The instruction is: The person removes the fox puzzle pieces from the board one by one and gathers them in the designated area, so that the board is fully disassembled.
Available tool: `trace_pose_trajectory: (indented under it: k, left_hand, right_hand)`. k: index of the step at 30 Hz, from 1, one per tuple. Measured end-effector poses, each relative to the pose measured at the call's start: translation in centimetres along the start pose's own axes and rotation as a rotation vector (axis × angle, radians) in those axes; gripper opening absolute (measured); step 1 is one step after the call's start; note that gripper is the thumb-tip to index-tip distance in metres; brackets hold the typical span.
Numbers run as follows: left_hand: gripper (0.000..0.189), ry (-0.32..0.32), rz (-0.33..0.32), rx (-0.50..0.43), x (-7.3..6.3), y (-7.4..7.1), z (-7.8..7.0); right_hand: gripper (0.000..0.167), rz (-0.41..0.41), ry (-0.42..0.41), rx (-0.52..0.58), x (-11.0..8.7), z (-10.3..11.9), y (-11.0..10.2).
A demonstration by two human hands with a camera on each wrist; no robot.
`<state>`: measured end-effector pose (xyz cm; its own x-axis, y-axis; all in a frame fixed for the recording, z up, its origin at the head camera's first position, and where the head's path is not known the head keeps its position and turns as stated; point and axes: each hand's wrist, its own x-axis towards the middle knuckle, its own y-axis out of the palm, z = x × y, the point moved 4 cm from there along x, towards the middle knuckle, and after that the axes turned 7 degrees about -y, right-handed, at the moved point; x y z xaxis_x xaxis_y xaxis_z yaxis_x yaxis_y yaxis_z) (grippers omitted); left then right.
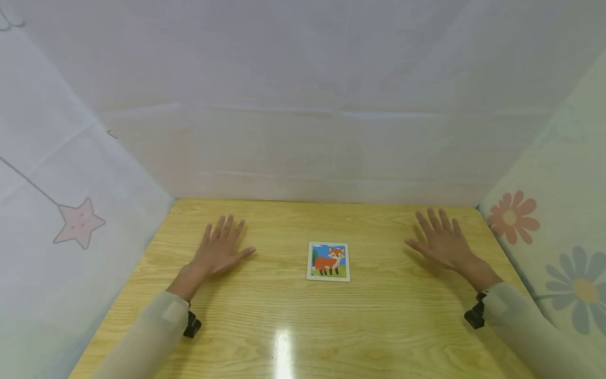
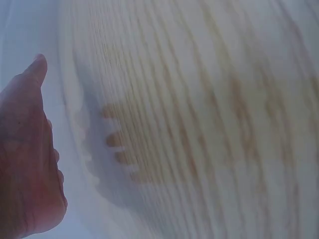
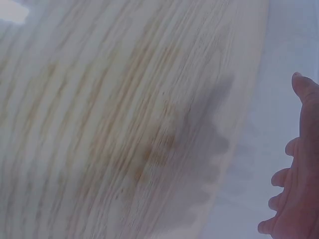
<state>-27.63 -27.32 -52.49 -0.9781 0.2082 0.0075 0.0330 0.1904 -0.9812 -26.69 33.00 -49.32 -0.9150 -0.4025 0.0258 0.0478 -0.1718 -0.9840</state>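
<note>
A square picture tile (image 1: 329,262) with a white border and an orange fox on it lies flat near the middle of the wooden table. To its left, my left hand (image 1: 219,253) is held palm down with the fingers spread, apart from the tile. My right hand (image 1: 444,246) is on the other side, also spread and holding nothing. In the left wrist view the left hand (image 2: 30,159) is at the left edge, above the table with its shadow beside it. The right wrist view has the right hand (image 3: 299,174) at the right edge, fingers extended over a shadow.
The table (image 1: 303,326) has yellowish wood grain and a bright reflection near its front. White cloth (image 1: 303,131) hangs behind it. A pink star (image 1: 79,223) is printed on the left cloth, and flowers (image 1: 513,217) on the right one.
</note>
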Motion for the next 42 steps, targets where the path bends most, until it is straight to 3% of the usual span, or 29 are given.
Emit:
trace_pose_trajectory:
  k: [5, 9, 12, 27, 42]
  left_hand:
    - [0.098, 0.037, -0.013, 0.031, -0.1, 0.6, -0.5]
    - [0.100, 0.064, -0.027, -0.014, -0.3, 0.5, -1.2]
    - [0.099, 0.077, -0.019, -0.039, -0.5, 0.1, -2.0]
    - [0.096, 0.128, 0.038, 0.008, -0.7, 0.3, -4.9]
    - [0.094, 0.288, 0.032, 0.005, -1.6, 0.4, -8.7]
  right_hand:
    - [0.093, 0.003, -0.011, 0.014, 0.4, 0.8, 0.1]
    - [0.093, -0.014, -0.030, 0.003, 0.8, 1.5, 0.0]
    - [0.092, -0.028, -0.040, 0.000, 1.1, 2.0, 0.1]
    - [0.090, -0.021, -0.090, -0.020, 2.6, 4.6, 1.2]
    - [0.091, -0.023, -0.163, 0.054, 4.0, 8.4, 1.7]
